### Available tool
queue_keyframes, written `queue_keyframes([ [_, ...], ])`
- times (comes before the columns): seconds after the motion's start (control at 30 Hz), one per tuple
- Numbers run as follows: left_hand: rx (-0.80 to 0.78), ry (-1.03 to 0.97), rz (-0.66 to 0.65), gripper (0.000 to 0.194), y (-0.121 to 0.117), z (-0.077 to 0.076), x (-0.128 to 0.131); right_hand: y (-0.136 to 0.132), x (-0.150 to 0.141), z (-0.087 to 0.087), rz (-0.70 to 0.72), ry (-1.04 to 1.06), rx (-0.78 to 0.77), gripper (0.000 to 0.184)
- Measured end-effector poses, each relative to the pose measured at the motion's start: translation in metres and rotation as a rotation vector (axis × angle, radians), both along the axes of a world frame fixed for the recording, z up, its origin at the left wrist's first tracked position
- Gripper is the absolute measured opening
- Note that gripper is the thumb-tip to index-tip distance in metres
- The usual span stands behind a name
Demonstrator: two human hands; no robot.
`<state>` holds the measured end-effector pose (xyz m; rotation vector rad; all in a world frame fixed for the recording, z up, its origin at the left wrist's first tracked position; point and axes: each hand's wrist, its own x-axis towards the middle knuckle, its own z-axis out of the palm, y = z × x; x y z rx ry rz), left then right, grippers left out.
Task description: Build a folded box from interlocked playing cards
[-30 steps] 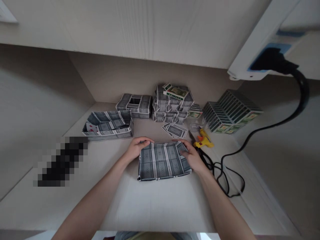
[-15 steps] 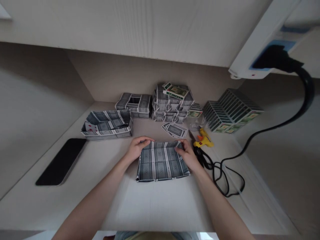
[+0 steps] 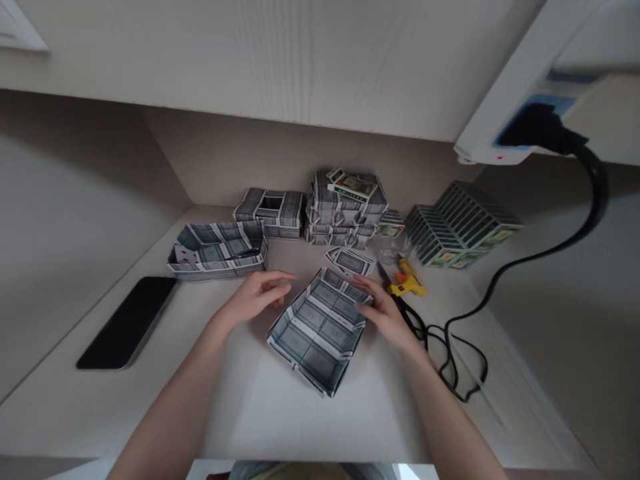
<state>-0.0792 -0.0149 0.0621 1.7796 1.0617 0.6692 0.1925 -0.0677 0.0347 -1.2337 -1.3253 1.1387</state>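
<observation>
A shallow open box made of playing cards point(image 3: 320, 327) sits turned at an angle in front of me, its patterned card backs showing inside. My right hand point(image 3: 385, 310) grips its right wall between thumb and fingers. Just off the box's left side, my left hand point(image 3: 260, 293) is apart from it, fingers stretched out and holding nothing. Several loose playing cards point(image 3: 350, 260) lie flat beyond the box. A yellow glue gun point(image 3: 407, 280) rests to the right of my right hand.
At the left are a longer open card box point(image 3: 220, 250) and a black phone point(image 3: 127, 323). Card boxes point(image 3: 345, 207) are stacked at the back, beside a lidded one with an opening point(image 3: 270, 207). Rows of card packs point(image 3: 465, 223) stand at right, near a black cord point(image 3: 493, 287).
The card box has swung round clockwise, from lying square to lying at an angle. My left hand has let go of it and moved slightly left; my right hand still holds it.
</observation>
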Motion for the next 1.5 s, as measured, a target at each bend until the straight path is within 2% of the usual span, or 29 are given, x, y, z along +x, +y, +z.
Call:
queue_keyframes([
  [0.1, 0.072, -0.172, 0.114, 0.037, -0.001, -0.008, 0.017, 0.002, -0.009, -0.008, -0.034, -0.159, -0.008, 0.036],
  [0.17, 0.032, -0.267, 0.065, 0.044, -0.001, -0.016, 0.029, 0.004, -0.014, -0.013, -0.018, -0.201, -0.034, 0.033],
  [0.23, -0.036, -0.243, -0.011, 0.043, -0.002, -0.025, 0.037, 0.006, -0.019, -0.013, 0.01, -0.24, -0.033, 0.029],
  [0.3, -0.06, -0.161, -0.028, 0.037, -0.002, -0.03, 0.04, 0.008, -0.022, -0.009, 0.011, -0.315, -0.002, 0.024],
  [0.4, 0.007, -0.001, 0.042, 0.034, -0.003, -0.03, 0.039, 0.012, -0.028, 0.003, 0.004, -0.543, 0.069, 0.02],
  [0.53, 0.21, 0.315, 0.143, 0.023, -0.004, -0.017, 0.039, 0.021, -0.038, 0.021, 0.07, -1.019, 0.105, 0.018],
  [0.63, 0.332, 0.558, 0.095, 0.014, -0.002, -0.006, 0.047, 0.03, -0.048, 0.032, 0.16, -1.288, 0.121, 0.018],
  [0.73, 0.416, 0.71, 0.055, 0.022, -0.001, 0.002, 0.058, 0.038, -0.056, 0.038, 0.234, -1.411, 0.149, 0.02],
  [0.83, 0.447, 0.834, 0.034, 0.025, -0.002, 0.009, 0.068, 0.043, -0.062, 0.04, 0.255, -1.442, 0.136, 0.022],
  [1.03, 0.397, 1.006, 0.017, 0.024, -0.006, 0.021, 0.086, 0.041, -0.069, 0.035, 0.191, -1.448, 0.07, 0.026],
  [1.27, 0.327, 1.03, 0.214, 0.025, -0.009, 0.018, 0.1, 0.048, -0.064, 0.03, 0.186, -1.34, 0.074, 0.024],
  [1.5, 0.247, 1.0, 0.394, 0.027, -0.011, 0.011, 0.104, 0.054, -0.061, 0.017, 0.154, -1.184, 0.087, 0.02],
])
